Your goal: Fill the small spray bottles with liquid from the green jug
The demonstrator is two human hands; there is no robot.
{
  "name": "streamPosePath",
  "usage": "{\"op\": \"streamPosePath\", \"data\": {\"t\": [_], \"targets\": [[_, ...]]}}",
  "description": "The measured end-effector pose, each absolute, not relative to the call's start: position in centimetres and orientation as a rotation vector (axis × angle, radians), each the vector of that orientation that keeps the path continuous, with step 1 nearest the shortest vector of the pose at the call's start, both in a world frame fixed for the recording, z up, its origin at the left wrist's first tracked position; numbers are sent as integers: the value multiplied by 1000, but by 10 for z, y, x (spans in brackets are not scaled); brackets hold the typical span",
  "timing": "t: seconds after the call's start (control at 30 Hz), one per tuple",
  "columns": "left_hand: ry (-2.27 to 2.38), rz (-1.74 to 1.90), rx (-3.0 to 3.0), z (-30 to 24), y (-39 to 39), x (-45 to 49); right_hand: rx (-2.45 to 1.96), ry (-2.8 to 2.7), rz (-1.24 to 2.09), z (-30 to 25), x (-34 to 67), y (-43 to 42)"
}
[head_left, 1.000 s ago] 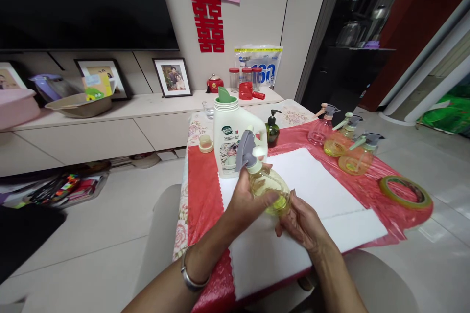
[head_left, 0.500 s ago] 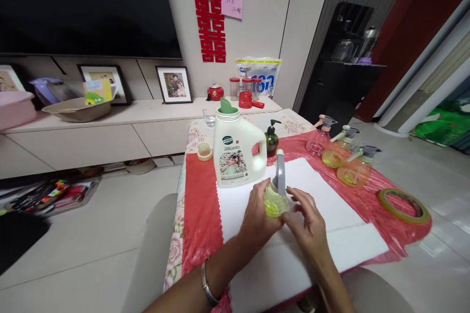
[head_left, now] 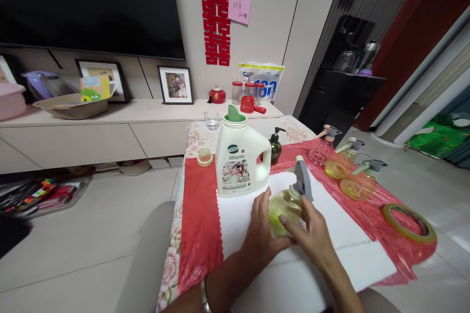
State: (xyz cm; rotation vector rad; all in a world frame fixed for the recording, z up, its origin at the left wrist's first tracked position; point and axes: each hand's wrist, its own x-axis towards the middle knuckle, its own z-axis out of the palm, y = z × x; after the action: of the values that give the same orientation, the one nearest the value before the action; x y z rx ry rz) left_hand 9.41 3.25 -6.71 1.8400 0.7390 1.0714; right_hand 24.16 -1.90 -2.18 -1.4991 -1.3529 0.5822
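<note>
A clear spray bottle (head_left: 284, 208) with yellow-green liquid and a grey trigger head is tilted to the right above the white board (head_left: 334, 220). My left hand (head_left: 260, 227) wraps its left side and base. On the other side, the fingers of my right hand (head_left: 312, 227) close on the bottle, the thumb across its front. Just behind stands a large pale detergent jug (head_left: 238, 156), uncapped, with a green spout (head_left: 235, 113) in its mouth. Its likely cap, a cream-coloured one (head_left: 204, 157), lies to the left on red plastic sheeting (head_left: 200, 205).
Several spray bottles, one pink (head_left: 323, 149) and another yellow (head_left: 358, 183), line the right side. A roll of tape (head_left: 409, 222) lies near the right edge. A dark green pump bottle (head_left: 275, 146) stands behind the jug, and a glass of water (head_left: 212, 120) sits at the back.
The spray bottle has gone from nearly upright to tilted right. My right hand, earlier beside it with fingers loosely apart, now grips it. The view has shifted slightly.
</note>
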Motion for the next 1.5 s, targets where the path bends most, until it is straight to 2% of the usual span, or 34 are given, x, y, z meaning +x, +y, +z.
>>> {"op": "streamPosePath", "data": {"t": [0.13, 0.27, 0.47, 0.67, 1.03, 1.27, 1.4, 1.5], "targets": [[848, 1011, 1847, -72, 30, 94, -1529, -1224, 481, -3, 264, 7], [900, 790, 1982, -65, 28, 93, -1611, -1170, 317, 9, 283, 53], [944, 628, 2141, -56, 26, 95, -1697, -1167, 163, 4, 292, 110], [987, 528, 2180, -50, 24, 97, -1727, -1226, 143, -9, 284, 128], [1009, 464, 2205, -39, 24, 98, -1707, -1298, 305, -13, 286, 124], [991, 442, 2224, -36, 23, 96, -1734, -1141, 386, -26, 305, 98], [984, 471, 2252, -42, 23, 95, -1682, -1026, 331, -25, 315, 62], [960, 519, 2280, -48, 24, 95, -1643, -860, 162, -23, 327, 34]]}}
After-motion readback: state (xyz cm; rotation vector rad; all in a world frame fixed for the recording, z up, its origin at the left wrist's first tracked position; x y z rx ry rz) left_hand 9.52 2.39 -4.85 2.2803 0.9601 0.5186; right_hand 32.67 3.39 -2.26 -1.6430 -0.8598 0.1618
